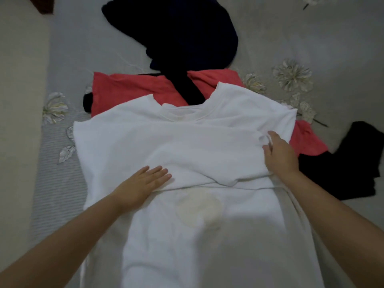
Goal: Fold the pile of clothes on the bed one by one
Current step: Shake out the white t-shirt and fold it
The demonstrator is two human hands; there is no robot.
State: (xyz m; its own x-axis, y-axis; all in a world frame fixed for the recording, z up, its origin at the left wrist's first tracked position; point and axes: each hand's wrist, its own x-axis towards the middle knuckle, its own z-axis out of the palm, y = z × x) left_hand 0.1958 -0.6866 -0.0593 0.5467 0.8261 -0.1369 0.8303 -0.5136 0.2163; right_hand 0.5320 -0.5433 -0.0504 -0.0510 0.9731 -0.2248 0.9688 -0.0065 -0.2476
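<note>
A white T-shirt (187, 146) lies spread on the bed in front of me, collar at the far end. Both sleeves are folded inward across its chest. My left hand (141, 185) rests flat on the folded left sleeve, fingers straight. My right hand (279, 153) lies on the folded right sleeve, and its fingertips pinch a small bunch of the white cloth. Beyond the collar a red garment (128, 90) lies partly under the white shirt, with a dark navy garment (182, 38) heaped behind and over it.
A black garment (353, 163) lies on the bed to the right of my right arm. The bedsheet (311, 38) is grey-beige with flower prints. The bed's left edge runs along a pale floor strip (20, 100).
</note>
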